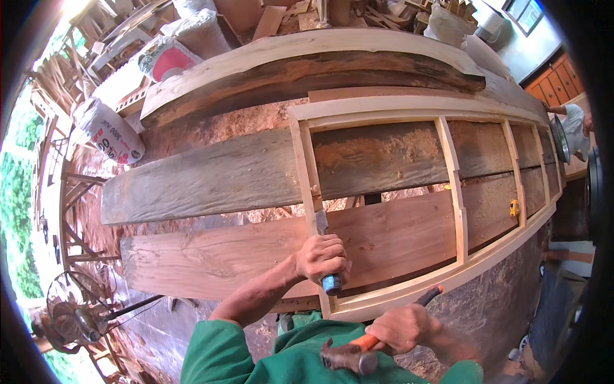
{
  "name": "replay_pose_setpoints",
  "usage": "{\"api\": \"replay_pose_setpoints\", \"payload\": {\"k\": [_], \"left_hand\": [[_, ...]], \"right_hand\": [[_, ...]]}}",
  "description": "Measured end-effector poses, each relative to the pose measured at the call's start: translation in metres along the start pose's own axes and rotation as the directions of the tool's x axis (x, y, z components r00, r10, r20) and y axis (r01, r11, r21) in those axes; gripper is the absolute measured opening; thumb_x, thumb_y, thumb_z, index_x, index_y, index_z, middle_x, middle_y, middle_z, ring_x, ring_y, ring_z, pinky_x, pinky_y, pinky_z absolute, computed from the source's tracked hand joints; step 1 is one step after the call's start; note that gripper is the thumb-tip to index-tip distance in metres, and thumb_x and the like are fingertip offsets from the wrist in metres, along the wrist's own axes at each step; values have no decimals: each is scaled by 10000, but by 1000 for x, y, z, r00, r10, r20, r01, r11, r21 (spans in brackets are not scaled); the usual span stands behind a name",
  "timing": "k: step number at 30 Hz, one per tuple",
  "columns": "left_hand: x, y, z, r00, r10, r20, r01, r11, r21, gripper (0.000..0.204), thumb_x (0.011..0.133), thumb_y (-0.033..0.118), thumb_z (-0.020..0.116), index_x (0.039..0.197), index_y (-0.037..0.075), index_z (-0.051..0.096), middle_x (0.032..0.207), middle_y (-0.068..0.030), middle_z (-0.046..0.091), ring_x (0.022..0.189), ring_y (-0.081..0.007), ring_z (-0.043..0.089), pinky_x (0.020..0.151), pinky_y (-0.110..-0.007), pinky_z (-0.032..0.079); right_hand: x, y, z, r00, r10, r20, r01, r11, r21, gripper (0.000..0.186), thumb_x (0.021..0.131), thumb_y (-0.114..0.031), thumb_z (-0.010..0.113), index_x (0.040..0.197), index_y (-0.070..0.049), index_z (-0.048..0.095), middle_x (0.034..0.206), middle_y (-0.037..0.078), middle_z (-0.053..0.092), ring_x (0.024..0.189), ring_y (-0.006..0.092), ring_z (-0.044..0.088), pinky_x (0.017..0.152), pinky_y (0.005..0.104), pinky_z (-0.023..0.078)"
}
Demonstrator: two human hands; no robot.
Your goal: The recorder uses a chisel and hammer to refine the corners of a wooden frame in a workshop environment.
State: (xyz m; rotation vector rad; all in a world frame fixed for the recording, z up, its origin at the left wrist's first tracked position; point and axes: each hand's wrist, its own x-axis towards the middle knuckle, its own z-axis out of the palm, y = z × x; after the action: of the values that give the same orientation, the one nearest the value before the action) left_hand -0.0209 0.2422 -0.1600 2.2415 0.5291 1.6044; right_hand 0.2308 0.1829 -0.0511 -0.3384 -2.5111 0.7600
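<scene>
"Wood is nearly everything before us. Shall we start with the biggest piece?"

"We have a long pale frame, lying over a far plank and a near plank. Both stick out past its left end."

"And our hands?"

"Our right hand, near us, has its fingers clamped around the handle of a hammer. The metal head hangs to its left, well apart from the frame."

"What about the left?"

"Our left hand is wrapped tight around a chisel, blue end towards us, blade pointing away along the frame's left bar. We cannot tell if the edge touches."

"Anything smaller?"

"Just a yellow thing beside a crossbar on the right."
</scene>
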Motion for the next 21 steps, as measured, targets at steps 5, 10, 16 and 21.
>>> {"api": "replay_pose_setpoints", "payload": {"k": [5, 10, 16, 21], "left_hand": [[2, -4, -3, 999, 25, 28, -25, 1000, -5, 233, 672, -83, 652, 781, 58, 502, 683, -53, 523, 524, -208, 541, 446, -330, 403], [0, -2, -4, 999, -45, -23, 45, 999, -9, 256, 644, -39, 704, 690, 87, 486, 658, -47, 507, 529, -217, 522, 474, -344, 390], [-3, -3, 0, 999, -40, -8, 40, 999, 1, 233, 647, -20, 705, 691, 87, 502, 660, -43, 505, 536, -218, 514, 482, -351, 383], [-11, -5, 1, 999, -9, 48, 10, 1000, -16, 215, 655, -24, 684, 719, 76, 505, 673, -48, 511, 543, -223, 527, 481, -350, 387]], "right_hand": [[7, 5, 2, 996, -78, 36, 79, 996, -41, 237, 866, -284, 679, 885, -59, 605, 662, 6, 559, 550, 133, 586, 460, 268, 449], [-2, 41, 30, 986, 168, -3, -168, 983, -71, 213, 887, -271, 636, 813, -75, 593, 602, 7, 534, 486, 143, 571, 412, 305, 450], [14, 14, 8, 977, -199, -74, 199, 980, 2, 192, 902, -242, 625, 801, -81, 598, 619, -4, 540, 492, 114, 560, 394, 259, 427], [9, 32, 20, 993, 103, 63, -91, 982, -167, 260, 910, -307, 638, 771, -100, 561, 556, -20, 420, 456, 118, 513, 383, 260, 407]]}}
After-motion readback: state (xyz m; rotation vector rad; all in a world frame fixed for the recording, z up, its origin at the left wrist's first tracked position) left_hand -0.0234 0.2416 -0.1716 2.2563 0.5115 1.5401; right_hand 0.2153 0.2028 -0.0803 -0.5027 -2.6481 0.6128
